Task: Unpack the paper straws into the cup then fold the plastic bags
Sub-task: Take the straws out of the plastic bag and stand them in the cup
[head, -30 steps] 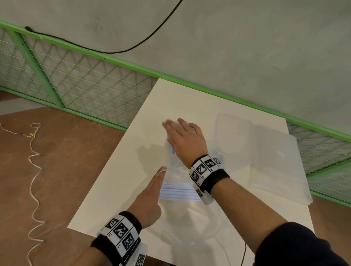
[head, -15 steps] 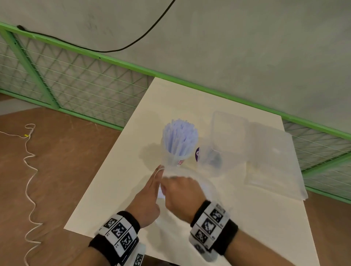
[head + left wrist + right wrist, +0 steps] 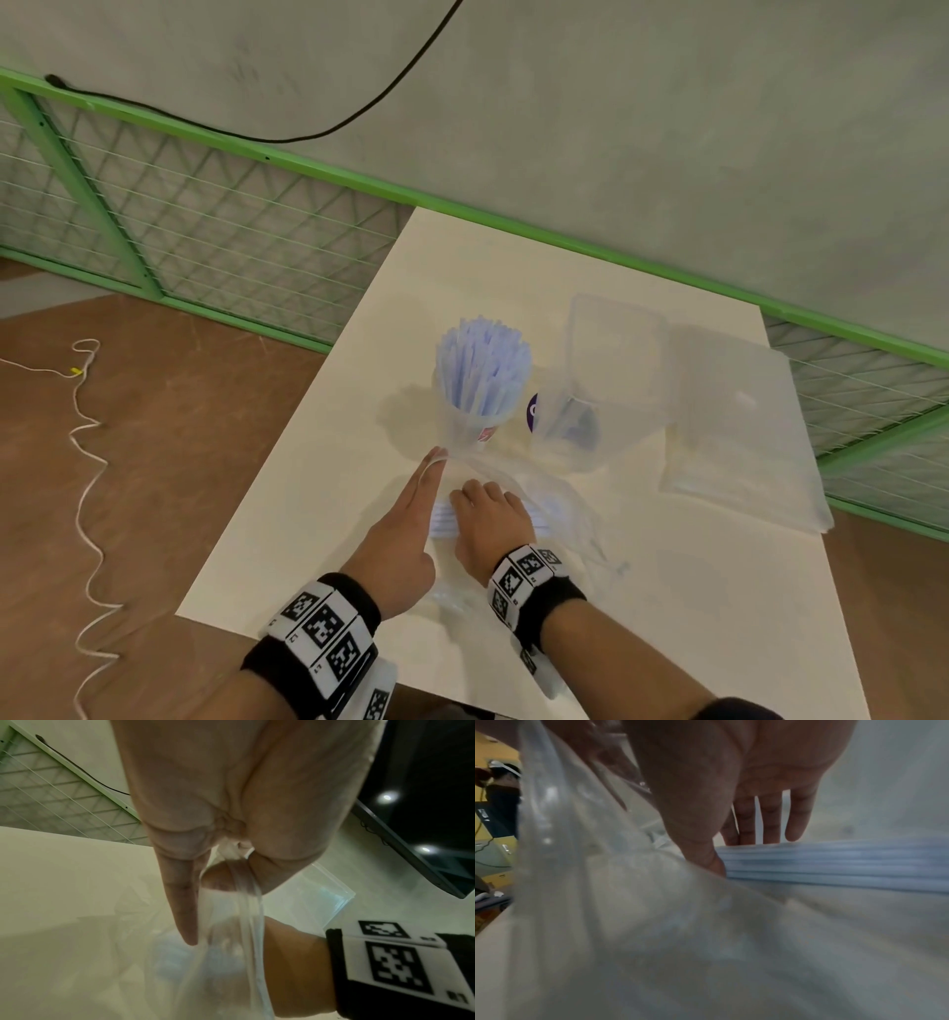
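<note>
A clear cup (image 3: pixel 470 426) packed with pale blue paper straws (image 3: pixel 482 360) stands mid-table. Just in front of it lies a clear plastic bag (image 3: pixel 560 509) with more straws (image 3: pixel 441 521) still inside. My left hand (image 3: pixel 429 478) pinches the bag's rim and holds it up; in the left wrist view the rim (image 3: pixel 246 882) runs between the left hand's (image 3: pixel 223 882) thumb and fingers. My right hand (image 3: pixel 472 501) is inside the bag. In the right wrist view its thumb and fingers (image 3: pixel 731 850) bracket the straw bundle (image 3: pixel 834 866), with the bag film (image 3: pixel 628 902) draped around it.
A clear plastic box (image 3: pixel 611 349) and a pile of flat clear bags (image 3: pixel 734 442) lie to the right of the cup, with a purple item (image 3: pixel 533 411) between cup and box. The white table (image 3: pixel 308 514) ends close to my wrists. A green mesh fence runs behind.
My right hand has come back from the cup toward me and gone into the bag onto the straws. The left hand has stayed at the bag's rim.
</note>
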`<move>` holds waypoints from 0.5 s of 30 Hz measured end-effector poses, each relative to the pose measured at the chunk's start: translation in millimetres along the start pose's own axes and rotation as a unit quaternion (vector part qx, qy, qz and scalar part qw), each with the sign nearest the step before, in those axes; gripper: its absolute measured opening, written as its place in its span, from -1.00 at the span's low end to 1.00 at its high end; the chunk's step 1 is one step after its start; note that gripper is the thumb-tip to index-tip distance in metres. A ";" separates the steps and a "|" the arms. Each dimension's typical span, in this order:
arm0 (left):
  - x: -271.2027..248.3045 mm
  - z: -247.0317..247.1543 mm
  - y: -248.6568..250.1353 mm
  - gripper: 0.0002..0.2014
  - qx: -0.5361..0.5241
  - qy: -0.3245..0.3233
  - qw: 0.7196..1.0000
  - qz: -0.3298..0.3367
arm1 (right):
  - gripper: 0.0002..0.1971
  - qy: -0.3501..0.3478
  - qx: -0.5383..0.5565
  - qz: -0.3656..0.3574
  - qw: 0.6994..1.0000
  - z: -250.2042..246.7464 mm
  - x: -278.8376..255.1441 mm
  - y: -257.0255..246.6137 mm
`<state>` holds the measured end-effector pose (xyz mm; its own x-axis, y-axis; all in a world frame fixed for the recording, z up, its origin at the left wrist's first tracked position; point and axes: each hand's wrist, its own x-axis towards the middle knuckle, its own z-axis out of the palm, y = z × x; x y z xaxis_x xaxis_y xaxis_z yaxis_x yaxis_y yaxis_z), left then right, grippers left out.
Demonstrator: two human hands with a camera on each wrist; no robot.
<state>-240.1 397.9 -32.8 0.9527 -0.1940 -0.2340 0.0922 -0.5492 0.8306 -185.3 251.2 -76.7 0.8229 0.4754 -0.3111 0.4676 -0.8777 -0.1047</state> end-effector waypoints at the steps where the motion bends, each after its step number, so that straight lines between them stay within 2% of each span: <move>1: 0.0 -0.3 -0.2 0.11 0.002 0.000 1.000 0.002 | -0.60 -0.005 -0.005 0.000 1.000 -0.7 1.7 0.4; 15: 2.5 -1.9 -4.4 0.11 0.005 -0.002 1.000 0.003 | -0.67 -0.088 -0.093 0.001 0.992 -1.5 16.6 -5.3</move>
<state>-237.6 401.4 -36.1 0.9523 -0.2003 -0.2304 0.0833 -0.5554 0.8274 -173.7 263.9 -79.9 0.7628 0.4411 -0.4728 0.5304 -0.8451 0.0672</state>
